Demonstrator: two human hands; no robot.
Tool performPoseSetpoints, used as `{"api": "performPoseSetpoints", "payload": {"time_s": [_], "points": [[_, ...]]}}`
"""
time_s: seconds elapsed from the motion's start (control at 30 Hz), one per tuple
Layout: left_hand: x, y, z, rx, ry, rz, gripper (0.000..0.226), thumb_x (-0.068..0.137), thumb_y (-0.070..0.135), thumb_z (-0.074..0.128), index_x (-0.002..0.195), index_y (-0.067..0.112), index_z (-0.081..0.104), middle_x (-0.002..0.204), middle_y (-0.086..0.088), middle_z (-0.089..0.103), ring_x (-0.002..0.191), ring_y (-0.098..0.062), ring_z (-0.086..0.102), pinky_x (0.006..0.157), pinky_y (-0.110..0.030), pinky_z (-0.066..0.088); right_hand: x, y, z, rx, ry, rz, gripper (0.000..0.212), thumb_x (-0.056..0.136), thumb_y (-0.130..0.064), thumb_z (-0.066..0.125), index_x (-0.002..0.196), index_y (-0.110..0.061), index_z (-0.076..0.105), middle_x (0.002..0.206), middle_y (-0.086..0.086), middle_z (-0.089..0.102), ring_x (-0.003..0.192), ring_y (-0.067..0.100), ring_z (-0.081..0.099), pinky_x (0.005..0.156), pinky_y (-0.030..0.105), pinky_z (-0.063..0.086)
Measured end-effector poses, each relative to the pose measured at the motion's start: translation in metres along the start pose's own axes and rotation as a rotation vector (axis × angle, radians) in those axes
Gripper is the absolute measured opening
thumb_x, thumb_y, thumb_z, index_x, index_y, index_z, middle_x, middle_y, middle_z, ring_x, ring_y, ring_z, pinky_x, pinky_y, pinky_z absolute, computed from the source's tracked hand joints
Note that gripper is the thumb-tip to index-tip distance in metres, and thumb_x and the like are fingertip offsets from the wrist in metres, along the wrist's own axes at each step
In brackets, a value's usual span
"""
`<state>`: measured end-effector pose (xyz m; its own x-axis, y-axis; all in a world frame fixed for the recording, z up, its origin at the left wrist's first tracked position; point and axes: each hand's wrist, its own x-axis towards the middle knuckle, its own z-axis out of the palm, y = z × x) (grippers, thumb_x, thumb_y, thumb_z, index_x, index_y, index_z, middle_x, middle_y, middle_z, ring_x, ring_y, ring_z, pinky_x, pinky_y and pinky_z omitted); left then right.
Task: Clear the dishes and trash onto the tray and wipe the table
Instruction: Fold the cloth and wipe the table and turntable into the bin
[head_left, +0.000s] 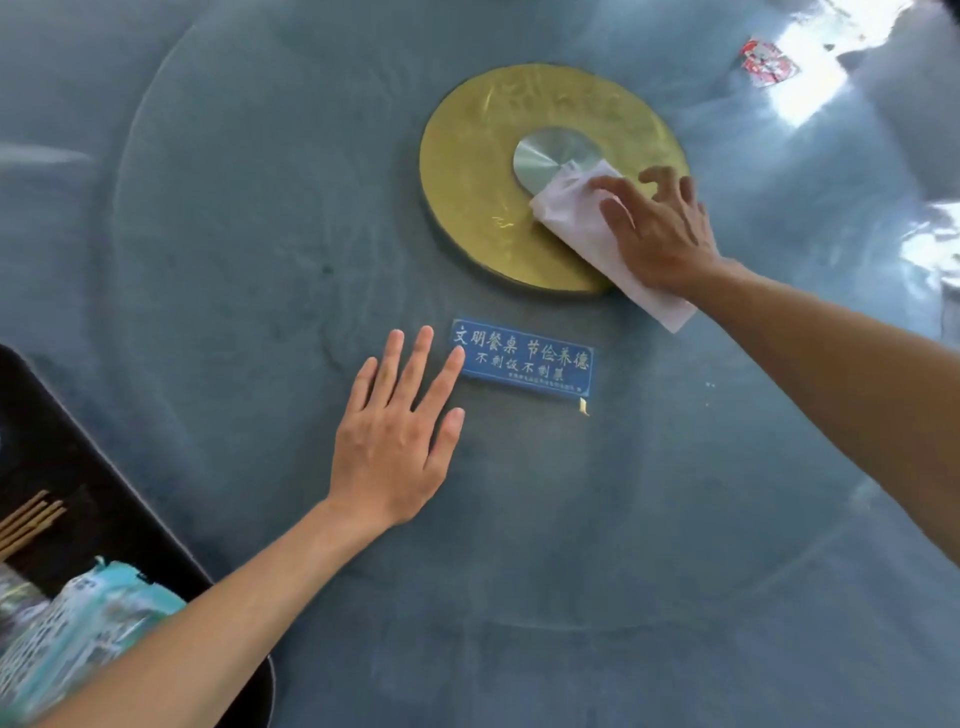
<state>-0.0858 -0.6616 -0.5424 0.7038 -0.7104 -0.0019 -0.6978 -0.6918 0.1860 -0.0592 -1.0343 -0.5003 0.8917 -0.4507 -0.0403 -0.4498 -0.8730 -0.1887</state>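
Wiping the table's centre
Right hand (657, 234) presses a cloth (587, 228) flat-fingered; left hand (395, 431) lies spread, empty. The red wrapper (768, 62) could be missed.

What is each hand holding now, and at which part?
The right hand presses a white cloth on its middle, against the gold disc. The left hand lies flat on the table and holds nothing.

Glass table (260, 260), gold disc (467, 197), blue sign (524, 361), perhaps wrapper (766, 62)
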Motion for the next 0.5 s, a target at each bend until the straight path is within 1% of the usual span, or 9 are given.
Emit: {"api": "performPoseSetpoints", "payload": {"time_s": [0.07,0.13,0.17,0.23,0.33,0.4,0.43,0.5], "points": [[0.000,-0.001,0.000,-0.007,0.011,0.001,0.058,0.105,0.044,0.024,0.161,0.029,0.022,0.170,-0.005,0.013,0.157,-0.029,0.008,0.126,-0.047,0.015,-0.001,0.002,0.011,0.030,0.056,-0.031,0.040,0.105,-0.055,0.034,0.143,-0.050,0.043,0.141,0.009,0.042,0.130,0.037,0.037,0.108,0.049,0.031],[0.001,-0.002,-0.001,-0.008,0.020,0.005,0.058,0.105,0.044,0.024,0.161,0.029,0.022,0.170,-0.005,0.014,0.157,-0.028,0.008,0.126,-0.046,0.014,-0.005,-0.001,0.016,0.073,0.082,-0.067,0.043,0.104,-0.055,0.040,0.146,-0.046,0.045,0.137,0.011,0.043,0.126,0.037,0.039,0.107,0.048,0.033],[0.001,-0.003,-0.001,-0.007,0.023,0.013,0.058,0.105,0.044,0.024,0.161,0.029,0.022,0.170,-0.004,0.014,0.157,-0.028,0.008,0.126,-0.046,0.014,-0.009,-0.003,0.016,0.076,0.075,-0.107,0.045,0.103,-0.055,0.042,0.147,-0.044,0.045,0.136,0.012,0.043,0.124,0.038,0.040,0.104,0.049,0.036],[0.002,-0.007,-0.002,-0.006,0.025,0.035,0.057,0.105,0.044,0.024,0.161,0.029,0.023,0.170,-0.004,0.015,0.157,-0.028,0.009,0.126,-0.045,0.013,-0.025,-0.008,0.017,0.055,0.048,-0.221,0.047,0.103,-0.056,0.045,0.148,-0.042,0.045,0.135,0.012,0.044,0.121,0.037,0.044,0.093,0.047,0.043],[0.005,-0.020,-0.006,-0.006,0.019,0.054,0.057,0.105,0.041,0.025,0.160,0.029,0.025,0.169,-0.003,0.017,0.157,-0.027,0.011,0.126,-0.045,0.013,-0.066,-0.027,0.020,0.040,0.050,-0.379,0.048,0.104,-0.053,0.047,0.148,-0.035,0.049,0.130,0.012,0.050,0.111,0.035,0.053,0.085,0.044,0.046],[0.008,-0.030,-0.009,-0.006,0.010,0.067,0.056,0.104,0.038,0.026,0.160,0.029,0.028,0.169,-0.003,0.019,0.157,-0.027,0.013,0.126,-0.044,0.014,-0.105,-0.049,0.026,0.062,0.021,-0.435,0.047,0.103,-0.049,0.048,0.145,-0.029,0.052,0.120,0.015,0.056,0.098,0.037,0.058,0.082,0.045,0.050],[0.010,-0.035,-0.011,-0.011,0.000,0.072,0.056,0.104,0.037,0.026,0.159,0.029,0.030,0.168,-0.003,0.021,0.156,-0.027,0.015,0.126,-0.044,0.014,-0.128,-0.060,0.029,0.087,0.007,-0.475,0.046,0.101,-0.046,0.048,0.142,-0.026,0.054,0.115,0.016,0.058,0.090,0.038,0.060,0.077,0.046,0.052],[0.016,-0.047,-0.017,-0.024,-0.023,0.082,0.056,0.102,0.035,0.026,0.158,0.029,0.032,0.168,-0.002,0.022,0.156,-0.027,0.016,0.125,-0.044,0.013,-0.177,-0.081,0.040,0.108,-0.013,-0.610,0.043,0.098,-0.041,0.050,0.137,-0.023,0.053,0.110,0.011,0.055,0.080,0.038,0.061,0.068,0.044,0.053]]}}
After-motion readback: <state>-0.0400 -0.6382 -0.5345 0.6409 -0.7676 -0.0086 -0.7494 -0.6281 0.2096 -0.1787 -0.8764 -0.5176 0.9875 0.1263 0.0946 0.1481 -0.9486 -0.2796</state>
